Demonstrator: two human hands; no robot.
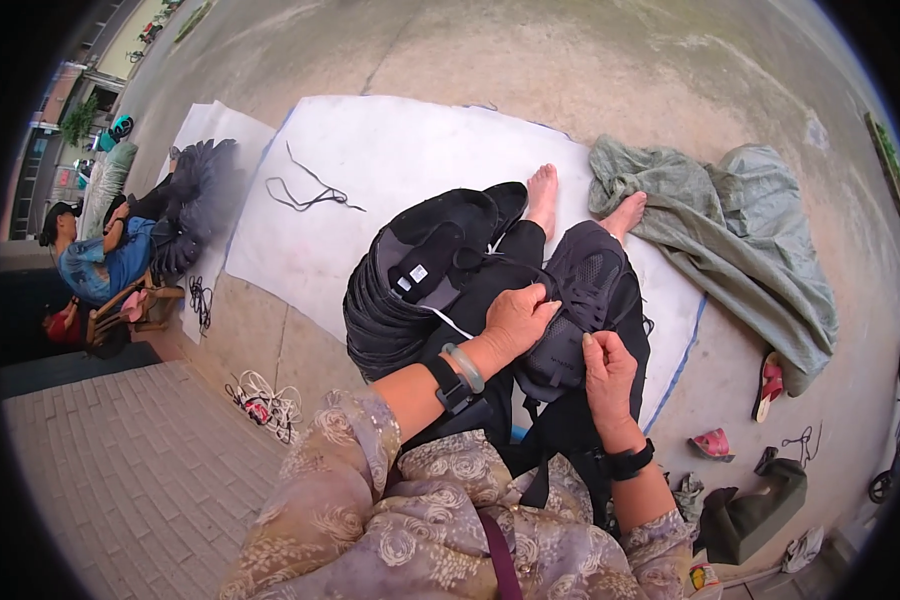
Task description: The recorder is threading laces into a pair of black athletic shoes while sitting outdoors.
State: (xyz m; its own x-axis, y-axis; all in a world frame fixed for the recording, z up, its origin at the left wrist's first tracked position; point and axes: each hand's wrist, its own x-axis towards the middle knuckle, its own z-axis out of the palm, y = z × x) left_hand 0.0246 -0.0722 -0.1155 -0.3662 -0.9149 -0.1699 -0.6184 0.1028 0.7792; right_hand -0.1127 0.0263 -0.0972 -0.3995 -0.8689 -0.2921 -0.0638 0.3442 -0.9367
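Here, both hands pinched a soft, light black shoe upper (580,300) on the lap: left hand (518,318) atop, right hand (606,372) just below it.

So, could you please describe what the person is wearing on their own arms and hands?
Both arms wear loose, sheer beige sleeves with a floral rose print, ending near the elbow. The left wrist carries a black strap and a pale green bangle. The right wrist carries a black strap. The left hand and right hand are ungloved.

Matt black mesh-cloth shoe upper (570,300) lies over a smooth white sheet (390,170) on rough concrete (610,70).
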